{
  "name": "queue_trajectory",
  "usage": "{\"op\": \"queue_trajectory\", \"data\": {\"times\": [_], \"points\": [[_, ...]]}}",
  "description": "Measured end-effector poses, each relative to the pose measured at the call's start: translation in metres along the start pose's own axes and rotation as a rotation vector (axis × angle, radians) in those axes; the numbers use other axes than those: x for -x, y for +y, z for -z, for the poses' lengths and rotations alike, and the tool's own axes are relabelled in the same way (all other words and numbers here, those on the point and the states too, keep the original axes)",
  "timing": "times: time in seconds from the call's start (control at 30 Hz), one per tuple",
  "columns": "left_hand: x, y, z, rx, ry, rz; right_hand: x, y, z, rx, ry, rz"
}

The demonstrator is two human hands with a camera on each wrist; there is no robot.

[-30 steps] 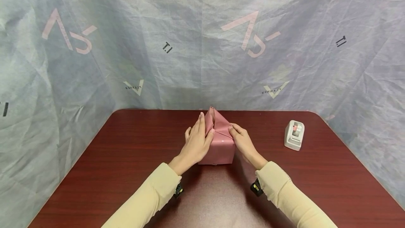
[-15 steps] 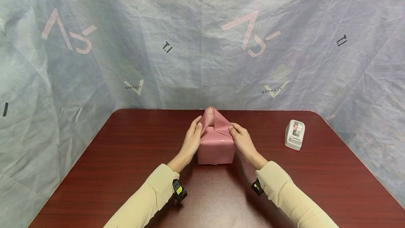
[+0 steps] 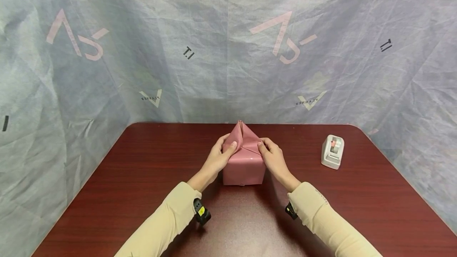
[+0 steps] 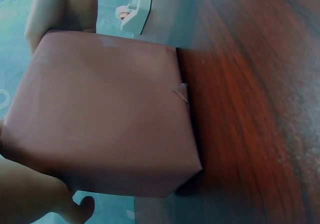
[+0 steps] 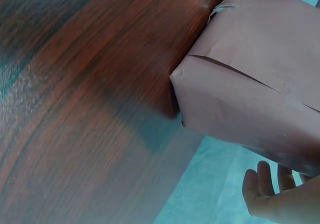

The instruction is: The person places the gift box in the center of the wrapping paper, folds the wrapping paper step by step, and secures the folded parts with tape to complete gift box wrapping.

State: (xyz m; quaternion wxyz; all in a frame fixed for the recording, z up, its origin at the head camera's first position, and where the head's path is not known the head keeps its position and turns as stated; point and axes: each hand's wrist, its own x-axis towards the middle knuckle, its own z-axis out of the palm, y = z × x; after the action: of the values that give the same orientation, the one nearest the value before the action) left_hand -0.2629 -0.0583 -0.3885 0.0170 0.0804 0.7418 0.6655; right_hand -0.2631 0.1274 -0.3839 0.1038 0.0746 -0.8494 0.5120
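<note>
A box in shiny pink wrapping paper (image 3: 244, 173) stands on the dark red table, with paper flaps (image 3: 240, 132) rising to a peak at its top. My left hand (image 3: 215, 161) holds the left flap, thumb over the front and fingers behind it. On the other side, my right hand (image 3: 274, 162) pinches the right flap, its thumb near the top edge. The box's smooth near face (image 4: 100, 104) fills the left wrist view. A slit-like paper seam and a piece of clear tape show on the box (image 5: 225, 99) in the right wrist view.
A white tape dispenser (image 3: 333, 152) stands to the right on the table (image 3: 157, 162), well apart from the hands. A grey printed cloth (image 3: 228, 50) hangs behind the table and along both sides.
My left hand lay flat on the left flap, drew back to the left edge, opening the flap, then brought it inward with the thumb over it. The right hand stays put.
</note>
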Motion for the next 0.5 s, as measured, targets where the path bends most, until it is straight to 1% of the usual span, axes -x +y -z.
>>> {"op": "queue_trajectory", "data": {"times": [0.13, 0.27, 0.37, 0.5], "points": [[0.000, 0.006, 0.001, 0.011, -0.019, 0.065, 0.000, 0.000, 0.000, 0.002, 0.003, 0.005], [0.000, 0.013, 0.002, 0.008, -0.014, 0.135, -0.001, 0.002, -0.001, 0.014, 0.002, 0.016], [0.000, 0.016, 0.001, -0.024, -0.003, 0.147, -0.001, 0.002, -0.001, 0.016, -0.002, 0.020], [0.000, 0.017, 0.000, -0.068, 0.011, 0.127, 0.000, 0.002, -0.001, 0.006, -0.001, 0.019]]}}
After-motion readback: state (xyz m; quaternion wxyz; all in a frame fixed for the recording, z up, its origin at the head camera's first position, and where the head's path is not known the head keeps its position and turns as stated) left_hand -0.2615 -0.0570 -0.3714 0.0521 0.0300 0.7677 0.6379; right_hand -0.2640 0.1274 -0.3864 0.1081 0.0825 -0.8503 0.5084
